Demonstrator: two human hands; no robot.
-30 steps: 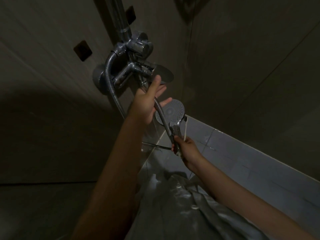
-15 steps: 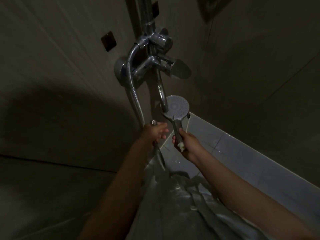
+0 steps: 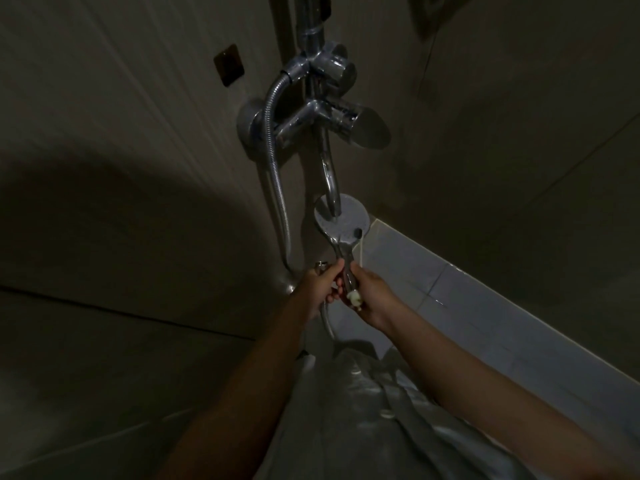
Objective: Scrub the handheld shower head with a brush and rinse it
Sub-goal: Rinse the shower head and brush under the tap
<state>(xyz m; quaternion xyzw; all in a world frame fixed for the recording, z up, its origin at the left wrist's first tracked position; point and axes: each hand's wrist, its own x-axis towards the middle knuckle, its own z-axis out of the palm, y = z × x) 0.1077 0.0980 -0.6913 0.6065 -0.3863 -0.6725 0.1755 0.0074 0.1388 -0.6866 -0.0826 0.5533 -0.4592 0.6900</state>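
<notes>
I hold the shower head [image 3: 348,220] in the air just under the spout [image 3: 327,174], right hand [image 3: 372,296] clamped on its thin handle [image 3: 341,253], left hand [image 3: 317,287] close beside gripping the hose end [image 3: 322,264]; I judge it light, stiff and wet-slippery, so the handle is the safest grip.

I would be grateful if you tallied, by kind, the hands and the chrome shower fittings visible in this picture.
Hands: 2 (left hand, right hand)
Handheld shower head: 1
Flexible hose: 1
Spout: 1
Mixer lever: 1
Riser pipe: 1
Total: 7
</notes>
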